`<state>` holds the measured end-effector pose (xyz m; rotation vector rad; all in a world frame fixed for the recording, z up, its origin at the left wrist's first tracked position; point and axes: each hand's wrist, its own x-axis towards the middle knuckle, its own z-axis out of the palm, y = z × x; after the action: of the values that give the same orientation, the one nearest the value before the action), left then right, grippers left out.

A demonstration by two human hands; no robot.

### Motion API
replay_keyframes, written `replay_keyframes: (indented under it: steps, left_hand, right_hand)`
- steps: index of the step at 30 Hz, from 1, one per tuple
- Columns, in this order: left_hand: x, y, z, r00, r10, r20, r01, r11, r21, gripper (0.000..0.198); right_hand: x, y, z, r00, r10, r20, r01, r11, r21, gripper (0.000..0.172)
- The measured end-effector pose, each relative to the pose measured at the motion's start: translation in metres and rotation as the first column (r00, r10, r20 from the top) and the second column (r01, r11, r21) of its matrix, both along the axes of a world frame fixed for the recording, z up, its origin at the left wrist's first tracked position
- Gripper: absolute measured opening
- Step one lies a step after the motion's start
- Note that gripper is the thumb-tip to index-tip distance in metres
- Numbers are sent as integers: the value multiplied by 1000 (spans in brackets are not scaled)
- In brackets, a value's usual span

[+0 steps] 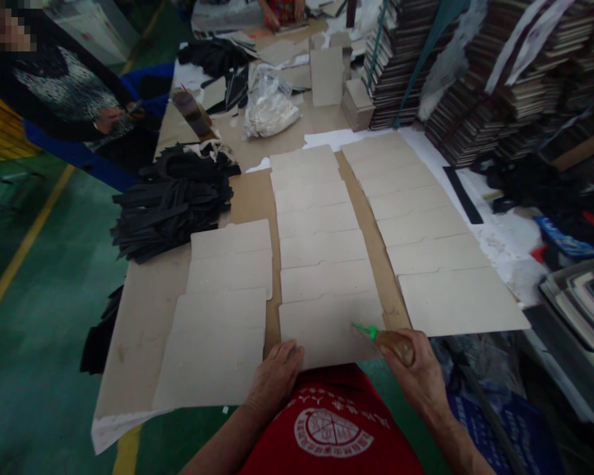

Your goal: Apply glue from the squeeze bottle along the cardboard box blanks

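Note:
My right hand is closed around a brownish squeeze bottle with a green nozzle. The bottle lies tilted, its tip pointing left, over the nearest grey cardboard sheet of the middle row; whether the tip touches cannot be made out. My left hand rests with fingers stretched out on that sheet's lower left corner, holding nothing. Overlapping sheets run away from me in a middle row and a right row. To the left, more sheets overlap in a shorter row.
A pile of black strips sits at the table's left edge. Beyond it stand a dark bottle and a clear plastic bag. Tall board stacks rise at the back right. A person is at the far left.

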<state>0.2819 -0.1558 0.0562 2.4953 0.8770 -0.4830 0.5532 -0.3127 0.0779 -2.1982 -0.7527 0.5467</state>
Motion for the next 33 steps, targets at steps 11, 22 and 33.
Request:
replay_keyframes:
  steps: [11,22,33]
  left_hand:
    - [-6,4,3,982,76,171,-75,997,-14,47]
    - [22,47,-5,969,211,132,-225,968,107,38]
    - [31,63,-9,955,291,61,-296,952,76,35]
  right_hand:
    - [33,29,6,900,-355,-252,387,918,88,62]
    - [52,68,-14,985,83,149,-91,995,46,45]
    - [67,74,6,912,233,338,-193,970,-149,35]
